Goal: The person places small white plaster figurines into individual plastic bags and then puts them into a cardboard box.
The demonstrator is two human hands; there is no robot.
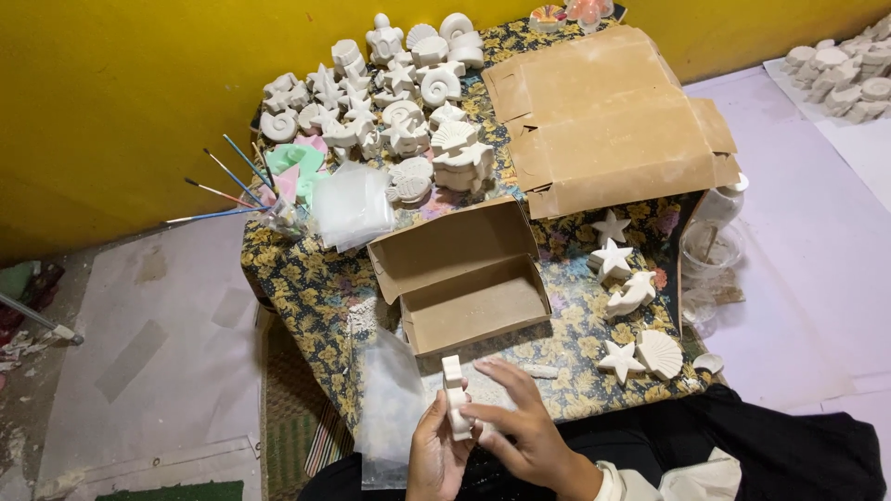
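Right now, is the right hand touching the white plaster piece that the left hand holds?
Touching. The head view shows the right hand with fingertips on the white plaster piece, gripped upright by the left hand.
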